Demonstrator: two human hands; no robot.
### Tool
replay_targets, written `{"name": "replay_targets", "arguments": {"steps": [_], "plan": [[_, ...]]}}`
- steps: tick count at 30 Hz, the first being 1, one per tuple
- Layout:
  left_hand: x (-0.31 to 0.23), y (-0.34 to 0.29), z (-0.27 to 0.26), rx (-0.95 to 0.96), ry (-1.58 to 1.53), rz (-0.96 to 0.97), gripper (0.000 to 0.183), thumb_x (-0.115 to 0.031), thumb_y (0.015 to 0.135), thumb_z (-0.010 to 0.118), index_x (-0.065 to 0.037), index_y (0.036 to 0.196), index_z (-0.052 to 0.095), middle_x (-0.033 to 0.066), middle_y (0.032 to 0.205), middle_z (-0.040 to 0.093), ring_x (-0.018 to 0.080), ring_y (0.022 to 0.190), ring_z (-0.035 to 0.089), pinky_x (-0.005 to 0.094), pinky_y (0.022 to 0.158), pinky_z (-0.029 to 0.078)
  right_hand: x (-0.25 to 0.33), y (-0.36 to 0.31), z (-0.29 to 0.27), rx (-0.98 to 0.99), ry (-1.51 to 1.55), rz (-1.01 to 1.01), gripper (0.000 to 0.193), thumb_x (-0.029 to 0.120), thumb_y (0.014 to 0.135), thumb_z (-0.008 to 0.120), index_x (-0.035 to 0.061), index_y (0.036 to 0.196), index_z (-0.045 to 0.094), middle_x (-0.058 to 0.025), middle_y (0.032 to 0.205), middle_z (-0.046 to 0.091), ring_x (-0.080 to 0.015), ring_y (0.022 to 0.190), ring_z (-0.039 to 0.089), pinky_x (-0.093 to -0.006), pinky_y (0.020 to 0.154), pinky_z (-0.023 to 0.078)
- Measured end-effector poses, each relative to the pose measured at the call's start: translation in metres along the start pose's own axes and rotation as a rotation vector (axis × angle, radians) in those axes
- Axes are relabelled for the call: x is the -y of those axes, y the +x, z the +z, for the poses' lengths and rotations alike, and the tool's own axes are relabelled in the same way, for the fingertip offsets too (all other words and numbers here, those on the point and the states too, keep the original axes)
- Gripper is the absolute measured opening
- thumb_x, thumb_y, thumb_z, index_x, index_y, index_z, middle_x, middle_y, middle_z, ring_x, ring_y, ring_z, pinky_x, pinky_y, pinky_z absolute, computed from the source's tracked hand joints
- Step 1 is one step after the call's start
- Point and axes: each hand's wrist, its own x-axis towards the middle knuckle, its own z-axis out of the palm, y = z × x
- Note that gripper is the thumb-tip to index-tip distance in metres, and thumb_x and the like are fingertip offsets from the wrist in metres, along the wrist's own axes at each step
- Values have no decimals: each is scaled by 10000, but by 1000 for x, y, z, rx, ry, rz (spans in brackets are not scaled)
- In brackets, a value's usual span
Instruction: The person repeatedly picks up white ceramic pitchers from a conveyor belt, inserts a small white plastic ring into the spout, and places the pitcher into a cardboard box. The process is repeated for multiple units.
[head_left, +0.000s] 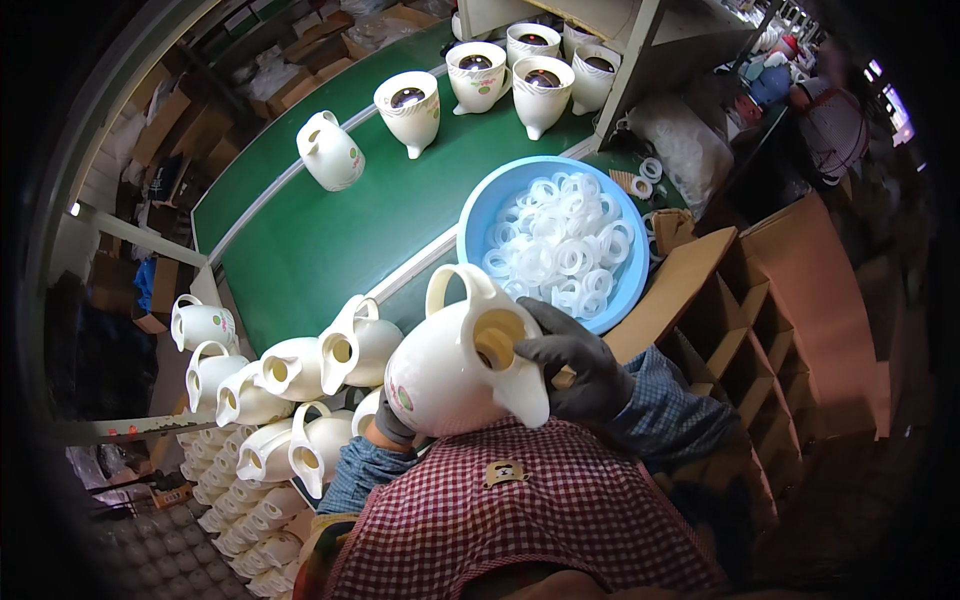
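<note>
I hold a cream plastic jug shell (450, 365) with a handle and spout against my chest, its round opening facing up. My left hand (393, 425), in a dark glove, is under the jug and mostly hidden by it. The gloved fingers of my right hand (575, 360) press at the rim of the jug's opening. Just beyond the jug stands a blue basin (480, 215) full of white plastic rings (560, 245).
A green conveyor belt (330, 230) carries one jug shell (328, 150) lying down and several upright ones (410, 108) farther along. More jug shells (270, 390) are piled at my left. Cardboard boxes (790, 300) stand at my right. Another person (835, 120) works at the far right.
</note>
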Motion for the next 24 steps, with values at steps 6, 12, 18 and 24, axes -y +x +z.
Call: {"name": "replay_targets", "arguments": {"steps": [6,12,18,24], "plan": [[20,-10,14,-30,-90,-56,908,-346,716,931,-113,1475,491,115,1370,613,291,1259,601,411,1082,491,-1,4,-2,21,31,-39,817,185,755,913,196,1426,447,-293,1432,514,-451,1277,582,-521,1055,494],[19,-17,10,5,-197,-83,878,-357,746,909,-115,1479,492,120,1392,597,290,1279,585,409,1087,484,-3,0,2,22,54,-42,843,167,724,924,212,1429,464,-301,1476,489,-465,1332,556,-516,1052,506],[22,-18,13,20,-238,-105,862,-366,792,878,-120,1509,467,121,1440,566,287,1323,551,412,1116,458,-3,0,1,5,74,-30,859,135,716,923,217,1432,454,-294,1471,494,-459,1324,564,-514,1058,509],[32,-19,14,39,-303,-128,846,-375,838,847,-126,1538,442,122,1487,534,284,1368,518,414,1145,432,-5,2,-2,-15,67,-37,856,124,724,915,219,1431,442,-281,1437,514,-447,1289,583,-520,1042,514]]}}
